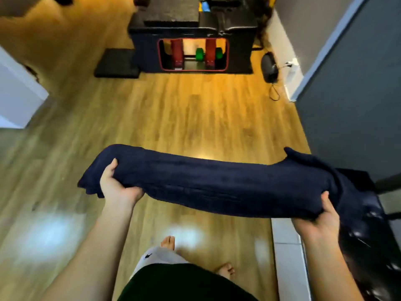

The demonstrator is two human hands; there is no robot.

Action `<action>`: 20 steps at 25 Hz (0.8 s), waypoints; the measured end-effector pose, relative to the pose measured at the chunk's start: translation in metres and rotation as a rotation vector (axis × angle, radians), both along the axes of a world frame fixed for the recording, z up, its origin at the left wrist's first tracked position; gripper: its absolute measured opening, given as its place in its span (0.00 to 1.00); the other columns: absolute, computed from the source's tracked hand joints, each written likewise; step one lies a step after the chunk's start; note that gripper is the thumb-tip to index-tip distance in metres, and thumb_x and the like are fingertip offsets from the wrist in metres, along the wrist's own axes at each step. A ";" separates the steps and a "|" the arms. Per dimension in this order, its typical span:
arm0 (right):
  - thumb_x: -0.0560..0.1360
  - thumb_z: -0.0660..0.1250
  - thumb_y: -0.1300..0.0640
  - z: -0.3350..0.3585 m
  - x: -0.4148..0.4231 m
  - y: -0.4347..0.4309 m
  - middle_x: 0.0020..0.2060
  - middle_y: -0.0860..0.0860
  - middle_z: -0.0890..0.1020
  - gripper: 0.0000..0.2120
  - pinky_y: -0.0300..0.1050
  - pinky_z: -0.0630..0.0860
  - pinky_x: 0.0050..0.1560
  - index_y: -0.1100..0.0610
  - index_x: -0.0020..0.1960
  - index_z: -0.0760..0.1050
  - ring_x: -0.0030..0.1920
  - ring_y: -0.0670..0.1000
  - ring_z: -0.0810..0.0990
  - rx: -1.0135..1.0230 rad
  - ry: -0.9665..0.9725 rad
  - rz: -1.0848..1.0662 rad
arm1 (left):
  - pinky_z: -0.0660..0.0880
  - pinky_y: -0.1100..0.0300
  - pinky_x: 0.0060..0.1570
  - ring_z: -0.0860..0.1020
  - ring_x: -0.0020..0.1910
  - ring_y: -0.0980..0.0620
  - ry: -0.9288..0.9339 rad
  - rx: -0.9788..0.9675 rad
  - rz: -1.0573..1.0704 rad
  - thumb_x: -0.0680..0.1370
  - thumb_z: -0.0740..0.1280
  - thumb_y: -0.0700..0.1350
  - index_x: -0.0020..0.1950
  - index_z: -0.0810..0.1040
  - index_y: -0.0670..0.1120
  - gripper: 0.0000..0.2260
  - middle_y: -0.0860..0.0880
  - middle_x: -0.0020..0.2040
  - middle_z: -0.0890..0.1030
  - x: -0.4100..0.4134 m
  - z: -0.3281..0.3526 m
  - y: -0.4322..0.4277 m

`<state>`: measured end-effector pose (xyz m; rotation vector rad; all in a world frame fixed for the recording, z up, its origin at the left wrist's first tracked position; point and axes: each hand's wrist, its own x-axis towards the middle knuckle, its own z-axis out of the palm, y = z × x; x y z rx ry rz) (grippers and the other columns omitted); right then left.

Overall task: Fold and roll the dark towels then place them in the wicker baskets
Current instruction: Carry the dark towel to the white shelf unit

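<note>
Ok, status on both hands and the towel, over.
Left grip holds one end of the long dark navy cloth towel, right grip the other. Held above wooden floor. No wicker basket in view.

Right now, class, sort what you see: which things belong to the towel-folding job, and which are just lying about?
Job: navy towel; left hand and right hand, gripping its ends.
Lying about: green dumbbell; black floor pad; black equipment box.
</note>
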<state>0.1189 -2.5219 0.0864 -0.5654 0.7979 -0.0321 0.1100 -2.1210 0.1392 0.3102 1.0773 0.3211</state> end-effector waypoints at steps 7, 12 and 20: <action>0.53 0.82 0.53 -0.017 0.036 0.302 0.55 0.56 0.85 0.41 0.60 0.80 0.56 0.55 0.64 0.76 0.54 0.61 0.84 -0.005 0.261 0.267 | 0.74 0.53 0.36 0.79 0.42 0.50 0.113 -0.003 0.452 0.74 0.73 0.50 0.51 0.74 0.45 0.13 0.49 0.49 0.80 -0.120 0.017 0.256; 0.41 0.85 0.57 -0.008 0.046 0.513 0.56 0.58 0.84 0.51 0.63 0.79 0.57 0.54 0.65 0.76 0.57 0.64 0.83 0.010 0.231 0.510 | 0.77 0.51 0.39 0.82 0.47 0.45 0.026 -0.055 0.736 0.72 0.74 0.48 0.58 0.76 0.46 0.18 0.47 0.51 0.83 -0.210 0.018 0.420; 0.46 0.86 0.52 0.023 0.067 0.860 0.58 0.56 0.84 0.49 0.61 0.78 0.59 0.53 0.66 0.74 0.58 0.62 0.82 -0.015 0.068 0.916 | 0.77 0.48 0.55 0.82 0.51 0.44 -0.018 0.011 1.163 0.69 0.76 0.48 0.57 0.77 0.46 0.20 0.47 0.54 0.82 -0.284 0.028 0.634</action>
